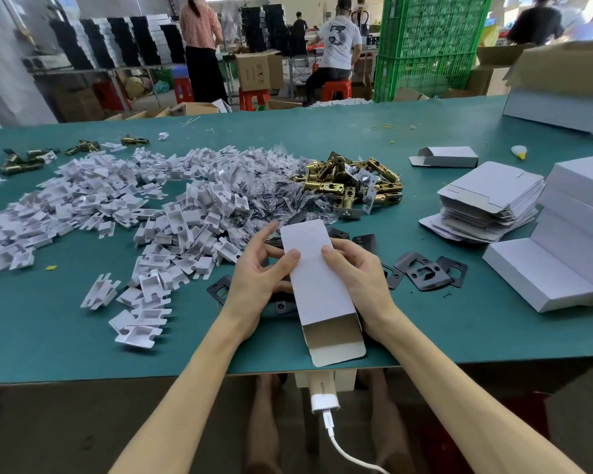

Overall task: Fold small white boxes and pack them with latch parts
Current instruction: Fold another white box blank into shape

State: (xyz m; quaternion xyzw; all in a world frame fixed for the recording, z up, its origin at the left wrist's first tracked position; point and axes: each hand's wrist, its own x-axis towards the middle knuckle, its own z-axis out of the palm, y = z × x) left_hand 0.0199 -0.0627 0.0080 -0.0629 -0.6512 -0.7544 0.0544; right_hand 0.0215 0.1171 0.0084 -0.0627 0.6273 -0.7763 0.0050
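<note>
Parts and boxes spread across the bench
Plastic inserts heaped left; latches behind the box; plates just right of it; flat cartons far right.

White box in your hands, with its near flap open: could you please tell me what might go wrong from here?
1. The white box has its open end at the table edge, so one of the brass latches slid in could drop out.
2. The left hand and right hand press thumbs on its thin face, which may crease.
3. Black strike plates lie around and under the hands and could be knocked off.
</note>
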